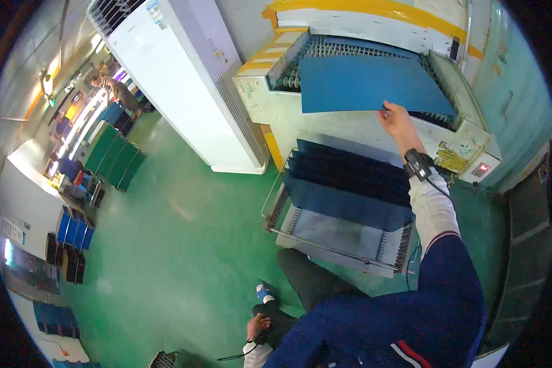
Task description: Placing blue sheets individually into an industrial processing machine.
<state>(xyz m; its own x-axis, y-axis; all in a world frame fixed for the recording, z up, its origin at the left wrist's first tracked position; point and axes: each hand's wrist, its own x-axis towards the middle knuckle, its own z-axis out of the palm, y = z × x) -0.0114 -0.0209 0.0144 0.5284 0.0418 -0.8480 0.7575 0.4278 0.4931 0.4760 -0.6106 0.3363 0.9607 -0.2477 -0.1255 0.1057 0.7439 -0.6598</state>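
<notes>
A flat, rectangular blue panel (368, 83) lies over the roller bed of a pale machine, its near edge lifted slightly. My right hand (397, 122) pinches that near edge between thumb and fingers, with the arm stretched forward. Below the machine stands a slotted rack (334, 250) holding several dark blue panels (349, 199) upright, side by side. Down by my legs, my left hand (259, 325) rests on my thigh with its fingers loosely laid out, and I see nothing in it.
The rollers (291, 76) sit between raised machine sides (257, 101). A tall white air-conditioning unit (184, 92) stands left of the machine. Green floor (184, 245) spreads leftward. Stacked blue bins (75, 228), a green-sided cart (113, 156) and people at a lit line are farther off.
</notes>
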